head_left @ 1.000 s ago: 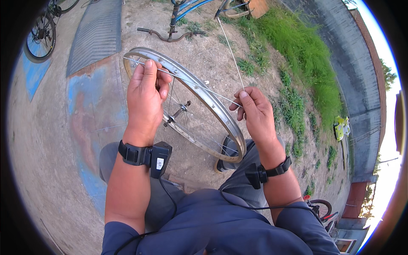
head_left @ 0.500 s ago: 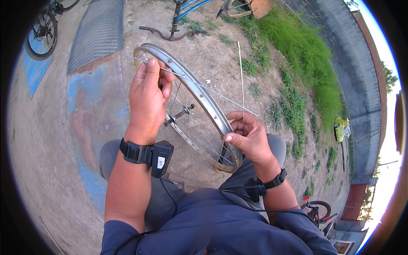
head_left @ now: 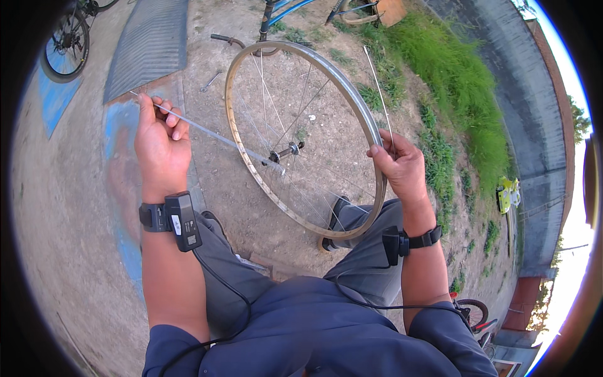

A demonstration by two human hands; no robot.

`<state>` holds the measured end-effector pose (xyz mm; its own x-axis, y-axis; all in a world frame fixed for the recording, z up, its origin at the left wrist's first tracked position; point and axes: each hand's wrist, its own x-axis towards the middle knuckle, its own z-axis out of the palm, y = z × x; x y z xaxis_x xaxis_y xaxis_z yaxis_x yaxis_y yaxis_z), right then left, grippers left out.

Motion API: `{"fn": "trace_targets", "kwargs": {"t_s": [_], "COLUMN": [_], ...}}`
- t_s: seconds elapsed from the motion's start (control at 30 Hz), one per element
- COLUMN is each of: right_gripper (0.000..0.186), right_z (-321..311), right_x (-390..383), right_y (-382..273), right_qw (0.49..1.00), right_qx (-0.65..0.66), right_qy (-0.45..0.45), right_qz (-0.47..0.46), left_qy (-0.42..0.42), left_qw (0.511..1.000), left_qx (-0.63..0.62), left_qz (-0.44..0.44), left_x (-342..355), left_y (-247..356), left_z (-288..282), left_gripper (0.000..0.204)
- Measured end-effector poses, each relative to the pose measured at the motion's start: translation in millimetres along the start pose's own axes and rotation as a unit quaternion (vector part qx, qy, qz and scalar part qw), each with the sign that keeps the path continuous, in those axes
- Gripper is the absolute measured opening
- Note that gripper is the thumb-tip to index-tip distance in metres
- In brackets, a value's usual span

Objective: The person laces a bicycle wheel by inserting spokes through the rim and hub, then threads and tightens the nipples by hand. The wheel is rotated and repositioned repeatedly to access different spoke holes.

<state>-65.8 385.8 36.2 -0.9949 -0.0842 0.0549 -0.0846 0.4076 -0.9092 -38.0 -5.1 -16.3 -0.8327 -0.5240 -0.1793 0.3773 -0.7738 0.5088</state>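
Observation:
Out to the left of the wheel, my left hand (head_left: 162, 147) is closed on a long thin spoke (head_left: 213, 134), which slants down to the right across the rim toward the hub. My right hand (head_left: 402, 164) grips the metal bicycle rim (head_left: 346, 87) at its right side, along with another loose spoke (head_left: 376, 81) that sticks up beside the rim. The tyreless wheel stands tilted above my legs, with several thin spokes running between its rim and its hub (head_left: 286, 151).
A blue bicycle frame (head_left: 280, 14) and handlebar (head_left: 222, 38) lie ahead, near a wrench (head_left: 210, 81). A bicycle (head_left: 66, 44) is at upper left, beside a corrugated sheet (head_left: 144, 50) and blue-stained panel (head_left: 119, 125). Grass (head_left: 452, 94) and a wall (head_left: 527, 138) run along the right.
My left hand moved left with its spoke, off from the rim. My right hand went down onto the rim, then rose with it; the wheel now shows more face-on and higher.

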Motion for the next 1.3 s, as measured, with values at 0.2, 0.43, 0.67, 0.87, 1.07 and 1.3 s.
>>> {"fn": "trace_targets", "kwargs": {"t_s": [0.2, 0.43, 0.67, 0.87, 1.07, 1.3], "right_gripper": [0.047, 0.043, 0.039, 0.039, 0.039, 0.048], "right_z": [-7, -7, -7, -8, -7, -8], "right_x": [37, 57, 59, 58, 60, 64], "right_y": [7, 9, 9, 9, 7, 5], "right_qw": [0.998, 0.995, 0.995, 0.995, 0.995, 0.996], "right_qx": [-0.062, -0.090, -0.090, -0.092, -0.093, -0.080], "right_qy": [0.008, 0.009, 0.002, -0.004, -0.008, -0.013], "right_qz": [-0.024, -0.037, -0.036, -0.037, -0.037, -0.031], "left_qy": [-0.009, -0.086, -0.245, -0.275, -0.293, -0.300], "left_qw": [0.981, 0.913, 0.779, 0.742, 0.727, 0.622], "left_qx": [0.162, 0.275, 0.291, 0.329, 0.499, 0.642], "left_qz": [-0.106, -0.289, -0.498, -0.515, -0.370, -0.332], "left_x": [-53, -151, -190, -187, -125, -65], "left_y": [-45, -78, -54, -48, -33, -37], "left_z": [-14, -31, -49, -51, -50, -69], "left_gripper": [0.034, 0.028, 0.027, 0.034, 0.032, 0.018]}}
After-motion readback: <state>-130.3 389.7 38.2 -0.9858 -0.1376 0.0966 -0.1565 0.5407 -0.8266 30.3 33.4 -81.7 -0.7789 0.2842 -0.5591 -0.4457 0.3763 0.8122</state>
